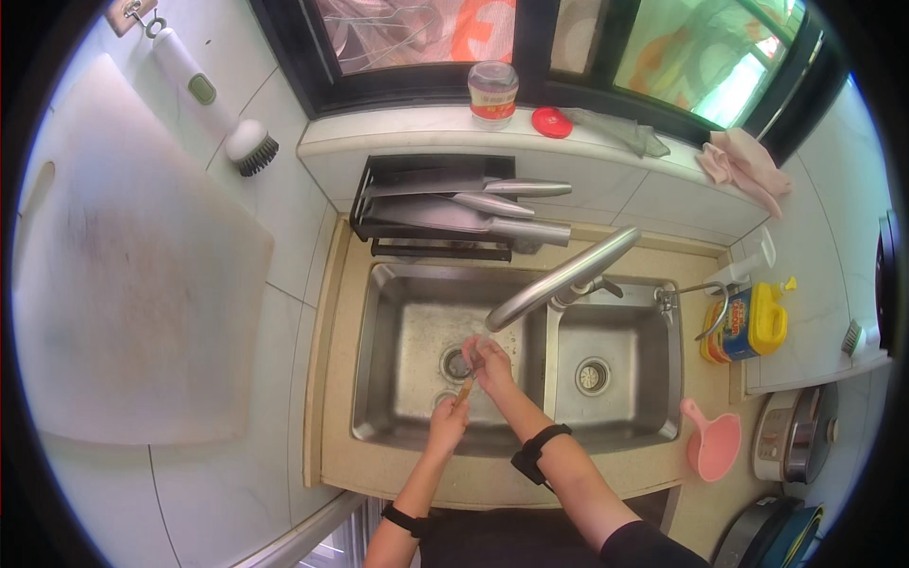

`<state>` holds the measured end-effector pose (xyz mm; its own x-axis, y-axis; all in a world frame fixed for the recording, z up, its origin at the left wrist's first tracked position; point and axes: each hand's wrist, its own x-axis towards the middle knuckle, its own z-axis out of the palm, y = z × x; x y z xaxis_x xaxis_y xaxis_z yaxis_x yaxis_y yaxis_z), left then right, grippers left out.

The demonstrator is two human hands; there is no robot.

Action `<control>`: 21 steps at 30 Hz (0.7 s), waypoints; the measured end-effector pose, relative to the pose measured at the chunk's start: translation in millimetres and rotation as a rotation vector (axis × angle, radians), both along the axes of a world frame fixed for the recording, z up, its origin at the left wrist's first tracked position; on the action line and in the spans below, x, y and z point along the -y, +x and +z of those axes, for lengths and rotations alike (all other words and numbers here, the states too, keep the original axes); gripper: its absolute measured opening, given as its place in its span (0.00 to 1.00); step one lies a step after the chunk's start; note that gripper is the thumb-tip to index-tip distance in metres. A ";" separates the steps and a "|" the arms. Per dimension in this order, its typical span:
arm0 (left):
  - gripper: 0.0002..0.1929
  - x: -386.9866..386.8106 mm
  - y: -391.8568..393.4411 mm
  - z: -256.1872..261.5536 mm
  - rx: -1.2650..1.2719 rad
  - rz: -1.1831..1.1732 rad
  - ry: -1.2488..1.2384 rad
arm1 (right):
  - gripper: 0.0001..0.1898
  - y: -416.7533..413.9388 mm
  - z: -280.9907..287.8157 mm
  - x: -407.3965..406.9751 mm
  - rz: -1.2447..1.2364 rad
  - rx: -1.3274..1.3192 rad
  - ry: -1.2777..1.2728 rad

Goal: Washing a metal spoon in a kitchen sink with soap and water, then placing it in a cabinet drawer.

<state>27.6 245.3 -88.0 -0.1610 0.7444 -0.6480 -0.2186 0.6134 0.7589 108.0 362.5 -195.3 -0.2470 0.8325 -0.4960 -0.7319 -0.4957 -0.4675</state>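
Note:
Over the larger left basin of a stainless steel double sink (419, 397), my left hand (447, 426) is closed around the light brown handle (464, 392) of a utensil. Its far end reaches up into my right hand (490, 361), whose fingers curl around it, so the kind of utensil cannot be told. Right above my right hand is the spout of the metal faucet (561, 280). Whether water runs is hard to make out. Both hands are near the left basin's drain (456, 363).
Knives (529, 228) lie in a black rack (440, 250) behind the sink. A glass jar (493, 96) and red lid (552, 123) rest on the sill. To the right are a yellow detergent bottle (767, 319) and pink dipper (716, 446). A cutting board (142, 284) hangs at left.

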 end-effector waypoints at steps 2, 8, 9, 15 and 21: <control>0.08 0.1 -3.1 8.3 0.068 0.023 -0.044 | 0.09 -0.9 11.9 -3.0 -0.036 -0.167 -0.156; 0.08 4.6 -8.6 11.6 0.364 0.101 -0.104 | 0.14 -0.3 17.1 -8.9 0.003 -0.399 -0.341; 0.07 5.5 -9.1 11.0 0.378 0.109 -0.097 | 0.14 0.2 13.9 -9.5 0.045 -0.401 -0.353; 0.07 5.9 -10.2 8.6 0.380 0.115 -0.079 | 0.14 -1.7 14.1 -10.4 0.138 -0.294 -0.313; 0.08 2.6 -9.1 11.4 0.325 0.109 -0.075 | 0.16 -4.8 28.2 -13.5 0.170 -0.227 -0.319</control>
<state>18.6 242.7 -76.6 -0.0132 0.6825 -0.7307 -0.5088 0.6245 0.5925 103.2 376.0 -167.2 -0.5001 0.5838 -0.6395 -0.6939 -0.7120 -0.1074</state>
